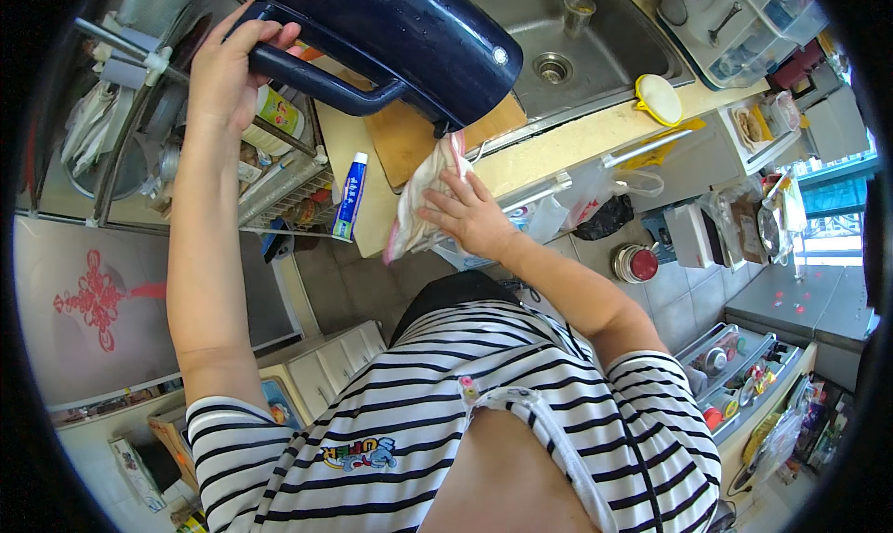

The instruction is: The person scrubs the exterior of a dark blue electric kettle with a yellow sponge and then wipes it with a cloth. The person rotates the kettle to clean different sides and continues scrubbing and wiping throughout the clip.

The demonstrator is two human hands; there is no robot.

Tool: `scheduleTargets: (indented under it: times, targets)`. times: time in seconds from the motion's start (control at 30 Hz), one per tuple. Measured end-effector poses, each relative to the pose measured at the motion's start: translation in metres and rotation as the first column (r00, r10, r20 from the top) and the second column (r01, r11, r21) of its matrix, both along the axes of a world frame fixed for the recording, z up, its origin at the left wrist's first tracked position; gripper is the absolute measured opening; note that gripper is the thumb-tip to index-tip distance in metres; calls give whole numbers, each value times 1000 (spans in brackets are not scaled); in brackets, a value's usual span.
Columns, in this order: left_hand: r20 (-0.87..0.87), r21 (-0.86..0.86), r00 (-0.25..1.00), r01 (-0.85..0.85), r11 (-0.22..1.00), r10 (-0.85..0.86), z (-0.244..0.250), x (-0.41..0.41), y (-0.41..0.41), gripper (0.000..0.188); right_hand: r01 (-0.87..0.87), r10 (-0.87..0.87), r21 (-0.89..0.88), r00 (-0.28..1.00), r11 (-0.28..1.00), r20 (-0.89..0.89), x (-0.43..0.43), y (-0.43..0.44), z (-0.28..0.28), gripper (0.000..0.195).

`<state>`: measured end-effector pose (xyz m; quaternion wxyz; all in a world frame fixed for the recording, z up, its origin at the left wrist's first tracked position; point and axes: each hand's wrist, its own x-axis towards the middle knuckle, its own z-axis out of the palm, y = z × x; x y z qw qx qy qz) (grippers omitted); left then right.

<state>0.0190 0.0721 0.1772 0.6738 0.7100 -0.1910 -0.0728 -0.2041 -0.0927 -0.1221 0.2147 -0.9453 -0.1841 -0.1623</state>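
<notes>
My left hand point(234, 65) grips the handle of a large glossy dark blue jug point(418, 38), which is tilted above the counter and partly cut off by the frame's top. Water drops dot its surface. My right hand point(471, 215) lies on a white cloth with pink edging point(418, 205), its fingers spread; whether they grip the fabric is not clear. The cloth drapes at the counter's front edge, over part of a wooden board point(387, 146). Left of the board lies a blue tube with a white cap point(351, 198), bearing writing.
A steel sink point(614, 51) holds a clear plastic cup point(578, 13). A yellow-rimmed round lid point(658, 100) sits on the counter edge. Metal shelving point(132, 114) stands at left. Bags point(593, 205) hang below the counter; a red-lidded container point(636, 263) stands on the floor.
</notes>
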Motion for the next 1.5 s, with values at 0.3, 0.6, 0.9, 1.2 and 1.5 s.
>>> scheduleTargets:
  times: [0.3,0.6,0.9,1.2,1.5]
  targets:
    - [-54,-7,998,-12,1000,12,-15,-11,28,45,150,-144,-211,989,966,44,-14,-71,-8,50]
    - [-134,-93,989,-75,993,62,-33,-42,24,57,263,-262,-24,964,965,38,-18,-224,-3,29]
    - [-315,-134,937,-205,970,154,-74,-72,-48,56,319,-273,945,906,-65,-325,12,-271,49,25]
    - [-456,-157,834,-420,894,311,-112,-87,-87,36,-192,9,664,963,723,269,4,-233,89,26]
    - [-329,-178,905,-340,923,270,-131,-102,-108,60,45,-206,690,966,723,153,61,-242,58,36]
